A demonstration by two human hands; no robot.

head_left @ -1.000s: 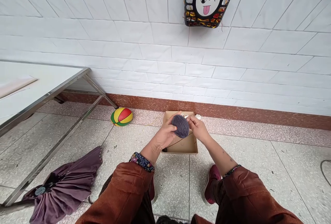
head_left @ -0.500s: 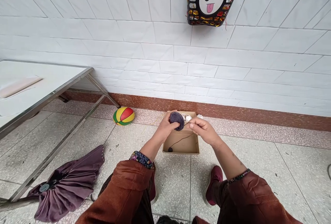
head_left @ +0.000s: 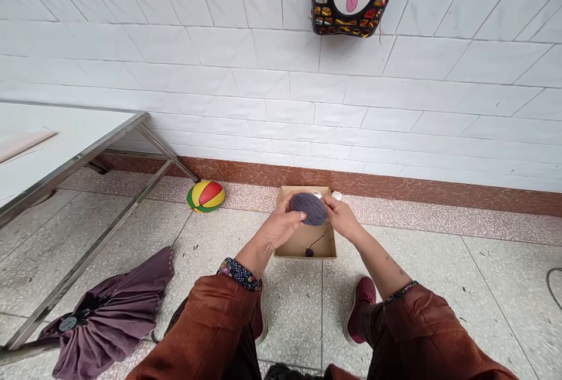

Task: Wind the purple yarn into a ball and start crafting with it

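My left hand (head_left: 285, 222) is wrapped round a grey-purple yarn ball (head_left: 309, 209), its thumb across the front. At the ball's right end, my right hand (head_left: 341, 216) is closed in a pinch on the yarn; its fingertips are partly hidden behind the ball. Beneath both hands sits an open cardboard box (head_left: 287, 249) on the floor. Inside it lies a small dark yarn ball (head_left: 309, 252), from which a dark strand (head_left: 318, 240) runs up towards my right hand. White balls at the back of the box are mostly covered by my hands.
A white roll (head_left: 336, 195) lies beside the box, near the tiled wall. To the left are a striped ball (head_left: 206, 196), a folded purple umbrella (head_left: 118, 315) and a metal-framed table (head_left: 109, 128). A black basket (head_left: 320, 17) hangs on the wall above.
The held ball has turned so its long side faces me. My right hand has come in from the strand to the ball's right end. The small ball in the box has shifted right.
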